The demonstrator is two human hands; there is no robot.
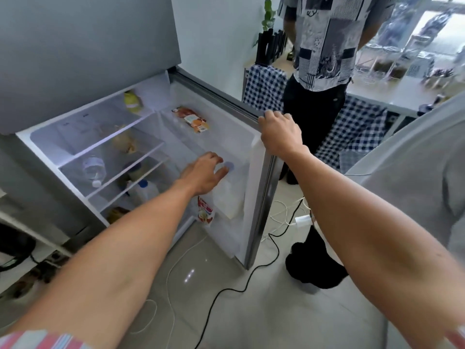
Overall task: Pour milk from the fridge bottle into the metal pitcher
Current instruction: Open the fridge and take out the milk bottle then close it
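Note:
The fridge stands open in front of me. A white milk bottle (227, 197) with a pale blue cap stands in the lower rack of the fridge door (254, 157). My left hand (205, 173) hovers just over the bottle's cap, fingers spread, holding nothing. My right hand (279, 133) grips the top edge of the open door. A second white bottle (146, 191) with a blue cap stands on a low shelf inside the fridge. No metal pitcher is in view.
A person in a patterned shirt (324, 39) stands right behind the door. Black and white cables (251, 268) trail over the tiled floor. Food packs (192, 119) sit in the upper door rack. A checked cloth (264, 86) hangs off a counter behind.

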